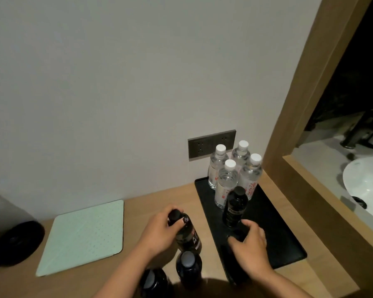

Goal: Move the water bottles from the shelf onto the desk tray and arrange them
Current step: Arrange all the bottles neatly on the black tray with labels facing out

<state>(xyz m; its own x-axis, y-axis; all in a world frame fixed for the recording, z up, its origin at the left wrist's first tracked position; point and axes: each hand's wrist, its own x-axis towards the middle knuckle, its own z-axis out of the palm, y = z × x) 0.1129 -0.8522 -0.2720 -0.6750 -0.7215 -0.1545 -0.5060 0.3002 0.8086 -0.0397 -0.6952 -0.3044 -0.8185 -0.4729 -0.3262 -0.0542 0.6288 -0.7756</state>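
A black tray lies on the wooden desk by the wall. Several clear water bottles with white caps stand at its far end. One dark bottle stands upright on the tray in front of them. My right hand grips the top of another dark bottle on the tray, mostly hidden under my fingers. My left hand grips a tilted dark bottle just left of the tray. Two more dark bottles stand at the desk's near edge.
A pale green folded cover lies on the desk at left, with a round black pad beyond it. A grey socket panel sits on the wall behind the bottles. A wooden frame and a white basin are at right.
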